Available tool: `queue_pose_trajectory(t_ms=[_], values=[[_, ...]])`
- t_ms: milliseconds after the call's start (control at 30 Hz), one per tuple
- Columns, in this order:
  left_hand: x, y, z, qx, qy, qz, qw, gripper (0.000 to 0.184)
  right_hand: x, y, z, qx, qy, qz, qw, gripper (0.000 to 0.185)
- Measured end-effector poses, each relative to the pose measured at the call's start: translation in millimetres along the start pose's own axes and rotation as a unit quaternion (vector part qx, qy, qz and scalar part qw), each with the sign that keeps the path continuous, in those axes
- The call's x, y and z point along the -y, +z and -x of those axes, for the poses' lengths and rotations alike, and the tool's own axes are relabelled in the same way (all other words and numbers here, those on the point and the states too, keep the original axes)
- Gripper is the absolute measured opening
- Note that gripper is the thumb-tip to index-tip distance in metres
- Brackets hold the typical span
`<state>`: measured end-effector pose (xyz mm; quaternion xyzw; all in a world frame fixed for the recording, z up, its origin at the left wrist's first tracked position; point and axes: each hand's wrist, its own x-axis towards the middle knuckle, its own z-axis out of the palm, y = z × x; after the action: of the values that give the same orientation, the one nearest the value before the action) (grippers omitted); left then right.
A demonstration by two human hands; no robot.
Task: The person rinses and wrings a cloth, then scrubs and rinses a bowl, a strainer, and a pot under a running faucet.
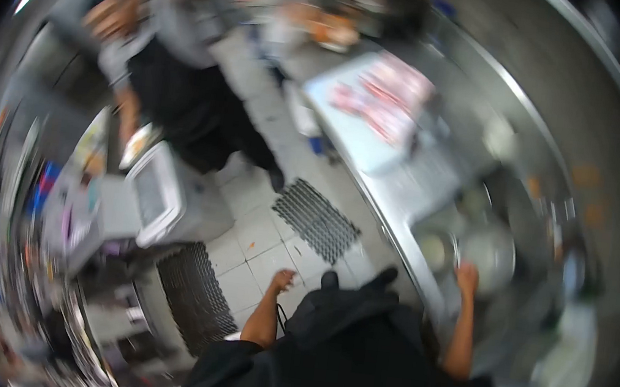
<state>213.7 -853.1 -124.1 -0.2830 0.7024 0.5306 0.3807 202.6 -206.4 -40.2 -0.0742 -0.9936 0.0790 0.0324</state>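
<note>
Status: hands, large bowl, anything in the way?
Left hand looks empty. Right hand at edge of large bowl, grip too blurred to call. No obstruction evident.

left hand [282,280]: loosely half-curled | right hand [467,277]: curled tighter, extended forward | 2 hands well apart

Pale-grey round bowl [490,254]. Silver-grey metal table [426,190]. Bluish-white rectangular board [367,148]. Pink-and-white streaked meat [392,92]. Dark, grid-patterned rectangular floor mat [317,219].
</note>
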Motion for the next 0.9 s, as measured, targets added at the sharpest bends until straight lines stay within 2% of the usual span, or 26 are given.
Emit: queue_pose_trajectory(t_ms=[33,67,100,133,167,200,267,300,367,400,467,500,533,600,633,667,700,733,767,800,833,900], values=[[-5,-6,4,-0.029,0.073,0.011,0.997,0.029,14,-16,0,0.051,0.118,-0.087,0.988,0.025],[-24,-9,14,-0.043,0.052,0.062,0.996,0.026,16,-27,5,0.129,0.243,-0.279,0.920,0.025],[-43,-9,28,-0.053,0.030,0.055,0.997,0.024,4,2,11,-0.003,0.131,-0.202,0.971,0.024],[-70,-3,37,-0.073,0.019,0.058,0.995,0.022,-15,33,7,0.006,0.066,-0.139,0.988,0.028],[-86,3,46,-0.078,0.016,0.034,0.996,0.020,-8,37,1,0.034,0.184,-0.176,0.966,0.035],[-97,3,54,-0.092,0.013,0.013,0.996,0.018,-8,43,-6,0.045,0.224,-0.207,0.951,0.044],[-110,9,56,-0.093,0.003,-0.032,0.995,0.019,-3,38,-23,0.082,0.369,-0.235,0.895,0.057],[-120,14,63,-0.089,0.013,-0.058,0.994,0.019,-6,54,-28,0.095,0.379,-0.241,0.888,0.057],[-132,24,79,-0.073,0.029,-0.087,0.993,0.018,-17,101,-29,0.159,0.592,-0.212,0.761,0.073],[-138,28,85,-0.075,0.023,-0.095,0.992,0.018,-20,122,-18,0.167,0.596,-0.215,0.755,0.073],[-142,36,93,-0.073,0.037,-0.109,0.991,0.017,-32,155,-3,0.207,0.518,-0.230,0.797,0.083],[-135,32,92,-0.069,0.039,-0.118,0.990,0.019,-16,95,-10,0.236,0.548,-0.413,0.689,0.069],[-133,35,95,-0.075,0.032,-0.119,0.990,0.019,-12,103,-11,0.244,0.546,-0.413,0.686,0.069],[-131,40,105,-0.092,0.004,-0.128,0.988,0.017,-4,120,-8,0.176,0.571,-0.355,0.719,0.048],[-126,41,106,-0.075,-0.008,-0.101,0.992,0.017,-3,126,-8,0.197,0.512,-0.349,0.760,0.034],[-123,43,106,-0.076,-0.010,-0.101,0.992,0.017,6,133,-12,0.198,0.512,-0.349,0.759,0.034],[-122,49,107,-0.072,-0.032,-0.109,0.991,0.017,17,149,-17,0.013,0.417,-0.282,0.864,0.032],[-118,54,108,-0.067,-0.055,-0.116,0.989,0.017,26,158,-21,-0.172,0.297,-0.197,0.918,0.030],[-111,57,103,-0.060,-0.060,-0.116,0.990,0.018,34,131,-33,-0.170,0.296,-0.196,0.919,0.030],[-112,64,105,-0.059,-0.059,-0.115,0.990,0.018,40,79,-52,-0.075,0.385,-0.310,0.866,0.025],[-115,71,105,-0.043,-0.073,-0.122,0.989,0.018,42,41,-64,0.020,0.463,-0.414,0.783,0.019],[-126,87,99,-0.027,-0.082,-0.127,0.988,0.018,10,30,-62,-0.005,0.456,-0.432,0.778,0.016]])
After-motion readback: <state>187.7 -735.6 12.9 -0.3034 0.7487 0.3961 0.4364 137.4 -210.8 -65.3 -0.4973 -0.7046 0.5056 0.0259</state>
